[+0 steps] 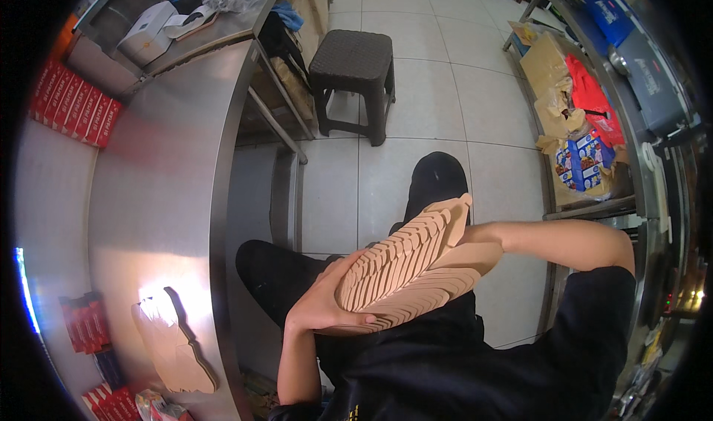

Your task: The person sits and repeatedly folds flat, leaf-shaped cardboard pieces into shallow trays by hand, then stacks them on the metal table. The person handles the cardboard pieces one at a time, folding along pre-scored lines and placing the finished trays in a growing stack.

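A thick stack of brown cardboard blanks [408,265], with fanned, notched edges, rests tilted across my lap. My left hand [323,296] is wrapped round its left end, thumb along the near edge. At the far right end my right hand [483,237] grips the stack from behind, its fingers mostly hidden by the cardboard. On the metal counter to my left lies a thinner pile of similar flat blanks [172,347], apart from both hands.
Red boxes [78,109] line the back of the steel counter [160,198], which edges my left side. Ahead, a dark plastic stool [353,57] stands on the tiled floor. A shelf on the right holds cardboard, a red bag [594,101] and blue packages [587,161].
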The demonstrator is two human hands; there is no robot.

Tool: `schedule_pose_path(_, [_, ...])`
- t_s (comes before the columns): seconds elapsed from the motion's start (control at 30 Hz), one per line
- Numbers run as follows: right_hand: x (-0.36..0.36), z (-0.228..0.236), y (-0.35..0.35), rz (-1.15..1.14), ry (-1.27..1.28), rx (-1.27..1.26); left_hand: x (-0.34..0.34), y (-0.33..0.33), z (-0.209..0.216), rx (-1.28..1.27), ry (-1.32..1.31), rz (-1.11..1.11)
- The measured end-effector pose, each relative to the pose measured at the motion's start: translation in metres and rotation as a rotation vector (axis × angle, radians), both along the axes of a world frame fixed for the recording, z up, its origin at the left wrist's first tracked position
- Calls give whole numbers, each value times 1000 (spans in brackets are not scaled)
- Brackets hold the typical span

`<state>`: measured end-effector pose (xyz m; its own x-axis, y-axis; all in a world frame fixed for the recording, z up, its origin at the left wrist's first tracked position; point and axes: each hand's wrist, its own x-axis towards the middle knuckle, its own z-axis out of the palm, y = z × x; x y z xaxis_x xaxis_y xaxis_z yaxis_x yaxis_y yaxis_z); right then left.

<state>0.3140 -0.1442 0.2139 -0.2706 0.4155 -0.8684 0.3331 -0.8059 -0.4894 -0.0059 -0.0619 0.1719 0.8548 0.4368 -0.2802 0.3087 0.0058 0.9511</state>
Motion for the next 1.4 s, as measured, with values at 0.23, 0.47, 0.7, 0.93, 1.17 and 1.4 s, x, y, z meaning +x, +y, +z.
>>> schedule_pose_path(0.23, [-19,-18,-12,-39,176,159,-4,-3,-5,29,39,26])
schedule_pose_path(0.47, [-38,-27,-27,-112,198,244,-7,-7,-2,42,20,48])
schedule_pose_path(0.7, [-24,-29,-23,18,178,330,-5,-10,6,147,70,46])
schedule_pose_path(0.93, [-1,-36,-2,487,234,584,-2,-16,16,269,132,23])
schedule_pose_path(1.17, [-21,-13,-9,80,200,291,-18,-17,13,305,116,76])
schedule_pose_path(1.4, [-3,-34,-27,138,35,135,-57,-26,-10,205,145,145])
